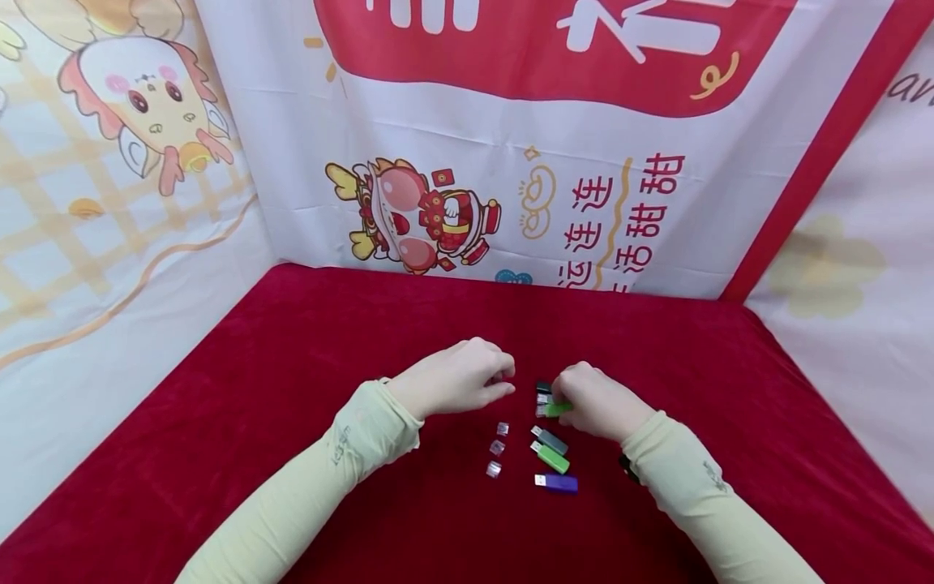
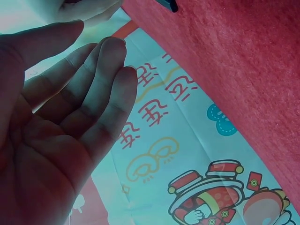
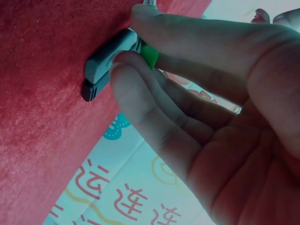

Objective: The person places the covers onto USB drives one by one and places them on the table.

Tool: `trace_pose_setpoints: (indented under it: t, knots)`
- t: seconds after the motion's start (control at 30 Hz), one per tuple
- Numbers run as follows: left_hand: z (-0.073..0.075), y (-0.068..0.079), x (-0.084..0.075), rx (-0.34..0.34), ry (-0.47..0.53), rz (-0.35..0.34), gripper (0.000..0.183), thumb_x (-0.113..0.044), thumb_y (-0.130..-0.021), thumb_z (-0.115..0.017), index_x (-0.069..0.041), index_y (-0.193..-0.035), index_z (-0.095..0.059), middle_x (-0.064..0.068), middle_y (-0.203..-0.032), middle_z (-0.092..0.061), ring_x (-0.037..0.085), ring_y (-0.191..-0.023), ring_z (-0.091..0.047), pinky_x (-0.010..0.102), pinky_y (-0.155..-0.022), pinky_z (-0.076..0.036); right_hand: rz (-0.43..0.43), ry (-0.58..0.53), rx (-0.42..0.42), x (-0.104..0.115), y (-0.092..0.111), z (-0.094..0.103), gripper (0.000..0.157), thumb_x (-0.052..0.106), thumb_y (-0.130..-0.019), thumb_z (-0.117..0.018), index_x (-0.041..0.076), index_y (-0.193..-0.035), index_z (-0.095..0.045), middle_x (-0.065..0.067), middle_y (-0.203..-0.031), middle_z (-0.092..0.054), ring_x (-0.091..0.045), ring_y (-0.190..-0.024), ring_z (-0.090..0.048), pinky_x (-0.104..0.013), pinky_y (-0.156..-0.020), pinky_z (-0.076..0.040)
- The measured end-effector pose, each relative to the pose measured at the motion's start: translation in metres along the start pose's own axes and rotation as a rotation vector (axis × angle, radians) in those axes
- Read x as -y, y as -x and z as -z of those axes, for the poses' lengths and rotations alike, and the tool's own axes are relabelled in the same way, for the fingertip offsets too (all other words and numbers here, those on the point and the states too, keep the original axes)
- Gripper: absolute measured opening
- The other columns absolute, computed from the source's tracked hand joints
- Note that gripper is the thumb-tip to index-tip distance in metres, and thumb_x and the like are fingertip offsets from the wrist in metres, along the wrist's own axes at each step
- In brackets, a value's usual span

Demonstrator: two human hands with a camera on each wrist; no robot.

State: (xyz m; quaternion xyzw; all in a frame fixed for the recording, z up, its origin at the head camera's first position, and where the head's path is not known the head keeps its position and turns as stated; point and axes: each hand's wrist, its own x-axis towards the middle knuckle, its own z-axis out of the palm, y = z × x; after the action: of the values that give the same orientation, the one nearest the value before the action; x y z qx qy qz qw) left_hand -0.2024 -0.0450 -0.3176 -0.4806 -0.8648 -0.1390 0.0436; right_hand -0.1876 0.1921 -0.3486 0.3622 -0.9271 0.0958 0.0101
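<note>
My right hand [image 1: 598, 399] pinches a green USB flash drive [image 1: 558, 410] between thumb and fingers, its metal plug pointing left. In the right wrist view, the green drive [image 3: 149, 55] is mostly covered by the fingertips. Right beside it lie a grey USB flash drive [image 3: 104, 61] and a black one [image 3: 89, 90] on the red cloth. My left hand [image 1: 463, 377] hovers to the left with loosely bent fingers. Nothing shows in the palm of that left hand [image 2: 51, 136] from the wrist.
Nearer me on the red cloth [image 1: 394, 519] lie a grey flash drive [image 1: 552, 440], a lime green one [image 1: 553, 459] and a purple one [image 1: 560, 483]. To their left, three small clear caps [image 1: 497, 447] form a column. Printed curtains [image 1: 277, 162] border the table behind and at both sides.
</note>
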Motion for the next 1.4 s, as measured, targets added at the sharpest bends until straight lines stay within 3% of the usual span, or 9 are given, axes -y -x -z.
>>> trace_pose_setpoints:
  t: [0.5,1.13,1.4]
  knots:
    - [-0.0008,-0.0009,0.0008,0.062,0.023,0.042,0.008,-0.021,-0.092,-0.072,-0.013,-0.090,-0.071,-0.006,-0.078,-0.063,0.007,-0.069,-0.054,0.019,-0.065,-0.047,-0.062,0.020,-0.001,0.0037,-0.0016,-0.0013,0.016,0.001,-0.071,-0.086,0.005,-0.074,-0.071,-0.001,-0.070,-0.062,-0.012,-0.063,-0.055,-0.027,-0.059,-0.052]
    - [-0.0015,0.0011,-0.0009,0.102,0.054,0.067,0.009,-0.021,-0.091,-0.072,-0.012,-0.092,-0.071,-0.005,-0.082,-0.064,0.008,-0.072,-0.056,0.019,-0.067,-0.048,-0.050,0.005,-0.020,0.0034,-0.0003,-0.0054,0.018,-0.004,-0.071,-0.083,0.006,-0.071,-0.068,0.002,-0.062,-0.055,-0.010,-0.055,-0.045,-0.023,-0.050,-0.042]
    - [0.0011,0.0037,-0.0023,0.108,0.053,0.067,0.007,-0.020,-0.091,-0.073,-0.013,-0.091,-0.071,-0.006,-0.079,-0.063,0.007,-0.070,-0.055,0.019,-0.065,-0.048,-0.087,0.085,-0.037,0.0091,0.0009,-0.0011,0.021,0.005,-0.073,-0.083,0.012,-0.067,-0.065,0.007,-0.060,-0.048,-0.010,-0.054,-0.045,-0.026,-0.048,-0.042]
